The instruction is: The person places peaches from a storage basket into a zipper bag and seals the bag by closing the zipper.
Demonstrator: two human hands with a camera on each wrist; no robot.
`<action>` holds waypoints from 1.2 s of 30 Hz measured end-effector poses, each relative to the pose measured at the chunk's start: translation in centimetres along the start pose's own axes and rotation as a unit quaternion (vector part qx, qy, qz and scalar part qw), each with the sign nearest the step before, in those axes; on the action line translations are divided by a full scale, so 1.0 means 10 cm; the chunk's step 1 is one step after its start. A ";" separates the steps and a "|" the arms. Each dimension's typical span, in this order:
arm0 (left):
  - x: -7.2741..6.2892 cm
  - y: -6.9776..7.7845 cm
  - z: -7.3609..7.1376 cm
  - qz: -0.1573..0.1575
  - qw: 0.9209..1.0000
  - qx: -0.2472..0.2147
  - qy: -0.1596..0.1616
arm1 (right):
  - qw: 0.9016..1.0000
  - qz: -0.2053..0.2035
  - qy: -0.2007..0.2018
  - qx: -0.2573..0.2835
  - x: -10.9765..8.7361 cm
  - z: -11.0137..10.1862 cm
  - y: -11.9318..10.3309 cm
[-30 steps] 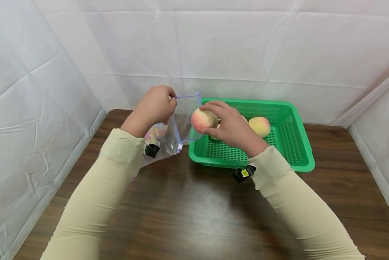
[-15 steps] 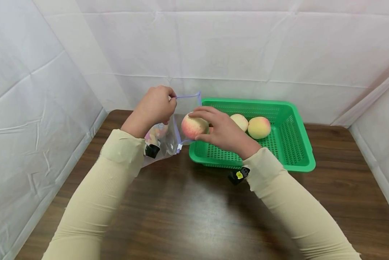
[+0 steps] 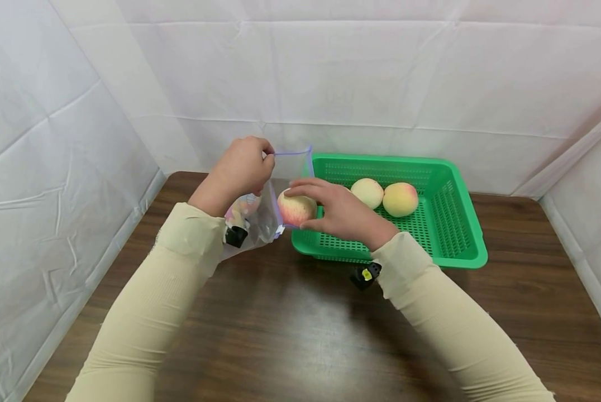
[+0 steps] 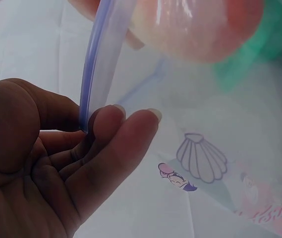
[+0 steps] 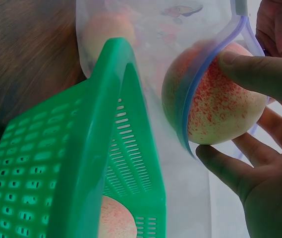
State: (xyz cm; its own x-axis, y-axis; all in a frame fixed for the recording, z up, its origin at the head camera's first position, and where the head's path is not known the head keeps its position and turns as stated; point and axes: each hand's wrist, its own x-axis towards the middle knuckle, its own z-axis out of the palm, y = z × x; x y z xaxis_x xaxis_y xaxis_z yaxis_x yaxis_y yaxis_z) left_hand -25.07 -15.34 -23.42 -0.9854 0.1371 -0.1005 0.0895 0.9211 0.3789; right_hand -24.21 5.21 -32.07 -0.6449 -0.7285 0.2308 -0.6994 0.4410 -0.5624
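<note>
My left hand (image 3: 245,167) pinches the purple-edged rim of a clear zip bag (image 3: 262,226) between thumb and fingers, and the bag's mouth gapes toward the basket. A shell print shows on its plastic in the left wrist view. With thumb and spread fingers, my right hand (image 3: 340,212) holds a red-and-cream peach (image 3: 296,209) in the bag's mouth. The right wrist view has this peach partly past the purple rim, fingertips outside. Deeper in the bag lies another peach (image 5: 108,34), blurred by the plastic.
Right of the bag stands a green perforated basket (image 3: 416,261), its left end close to the bag's mouth. Inside it are a pale peach (image 3: 367,192) and a yellow-pink peach (image 3: 400,199); another is mostly hidden by my right hand. White sheeting surrounds the brown wooden table (image 3: 300,329).
My right hand has carried the peach left and down, from over the basket's edge into the bag's mouth. The left hand has kept its pinch on the rim, nearly still.
</note>
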 end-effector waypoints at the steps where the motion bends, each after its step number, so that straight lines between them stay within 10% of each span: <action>1: 0.00 0.00 0.00 0.000 1.000 0.000 -0.001 | 1.000 -0.002 -0.002 -0.002 0.00 0.00 0.00; 36: 0.02 -0.01 -0.02 0.010 1.000 0.008 0.008 | 0.999 -0.019 0.022 0.038 -0.06 -0.07 0.11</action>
State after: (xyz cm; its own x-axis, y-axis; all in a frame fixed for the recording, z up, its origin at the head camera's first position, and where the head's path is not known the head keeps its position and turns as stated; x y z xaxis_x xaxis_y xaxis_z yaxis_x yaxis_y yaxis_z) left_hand -25.31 -15.50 -23.29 -0.9857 0.1490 -0.0783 0.1106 0.9240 0.3660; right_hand -24.79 6.45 -32.26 -0.6327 -0.7191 0.2875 -0.6991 0.3706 -0.6115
